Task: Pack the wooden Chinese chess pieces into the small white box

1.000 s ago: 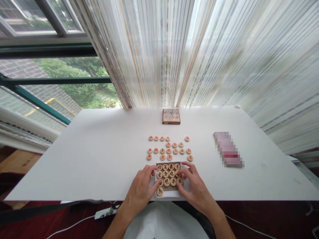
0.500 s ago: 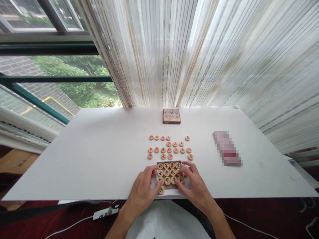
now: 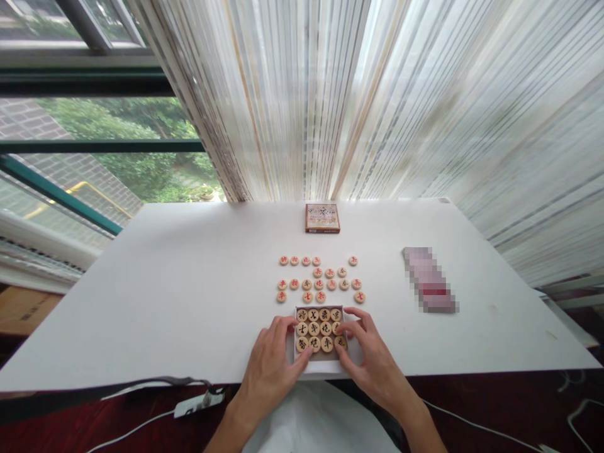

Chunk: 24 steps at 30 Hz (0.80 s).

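**Hands Cupping a Tray of Wooden Game Pieces**

The left hand [image 3: 268, 368] and right hand [image 3: 372, 358] are curving narrowly around a shallow white tray [image 3: 321, 368], fingertips touching its black-marked round wooden pieces [image 3: 318, 329]; any grip is impossible to tell. Red-marked pieces [image 3: 319, 284] are sitting in rows just beyond, on the surface [image 3: 189, 302], nearer than a small box [image 3: 322, 218].

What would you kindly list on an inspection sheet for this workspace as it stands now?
Surface: white table, faint marks near its right side.
Job's things: round wooden chess pieces in rows; more pieces packed in a white tray; small printed box at the far edge.
Clutter: blurred pink packet on the right.
Fingers: left hand and right hand both at the tray, fingers on its pieces.
Cables: white cables and a power strip below the table.
Surroundings: striped curtain, window, trees outside.
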Motion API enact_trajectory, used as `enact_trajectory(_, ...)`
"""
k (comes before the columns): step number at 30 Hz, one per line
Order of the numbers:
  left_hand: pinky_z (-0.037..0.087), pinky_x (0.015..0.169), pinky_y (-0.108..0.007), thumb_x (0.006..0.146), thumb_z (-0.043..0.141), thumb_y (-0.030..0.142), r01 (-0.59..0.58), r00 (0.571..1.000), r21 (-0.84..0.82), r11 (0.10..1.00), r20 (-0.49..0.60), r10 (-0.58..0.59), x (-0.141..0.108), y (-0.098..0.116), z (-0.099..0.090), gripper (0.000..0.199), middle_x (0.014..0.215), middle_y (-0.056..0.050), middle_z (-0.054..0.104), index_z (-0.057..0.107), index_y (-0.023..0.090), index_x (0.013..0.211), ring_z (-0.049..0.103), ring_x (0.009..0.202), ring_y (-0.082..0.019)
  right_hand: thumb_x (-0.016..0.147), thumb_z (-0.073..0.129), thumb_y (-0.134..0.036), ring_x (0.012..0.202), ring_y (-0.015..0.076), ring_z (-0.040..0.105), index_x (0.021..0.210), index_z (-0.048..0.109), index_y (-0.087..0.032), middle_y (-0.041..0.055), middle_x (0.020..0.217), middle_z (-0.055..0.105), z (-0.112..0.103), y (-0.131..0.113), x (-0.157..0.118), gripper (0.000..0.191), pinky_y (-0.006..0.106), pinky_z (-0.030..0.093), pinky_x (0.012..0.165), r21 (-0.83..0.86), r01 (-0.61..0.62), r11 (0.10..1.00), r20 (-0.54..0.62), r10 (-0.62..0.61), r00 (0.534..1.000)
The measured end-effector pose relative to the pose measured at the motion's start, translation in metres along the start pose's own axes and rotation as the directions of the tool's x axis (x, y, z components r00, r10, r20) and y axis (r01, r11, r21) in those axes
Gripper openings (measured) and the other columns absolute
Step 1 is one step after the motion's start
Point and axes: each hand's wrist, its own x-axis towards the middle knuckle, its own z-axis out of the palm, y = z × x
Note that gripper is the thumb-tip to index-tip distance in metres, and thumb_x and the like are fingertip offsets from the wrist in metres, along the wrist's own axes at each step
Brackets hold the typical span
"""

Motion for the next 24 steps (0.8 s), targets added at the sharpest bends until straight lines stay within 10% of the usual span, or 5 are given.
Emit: enact_trajectory(24,0.05,0.081,-0.04,0.088,0.069,0.035,0.025,0.999,-0.006,1.0,-0.031,-0.025,-0.002,0.004,0.001,0.04,0.109,-0.005,0.063,0.051,0.025,0.122,0.061,0.087,-0.024,0.087,0.072,-0.028,0.099,0.022,0.068,0.108,0.061,-0.026,0.009,0.141,0.045,0.007,0.01,0.0,0.024,0.042,0.06,0.094,-0.008,0.009,1.0,-0.044,-0.009,0.999)
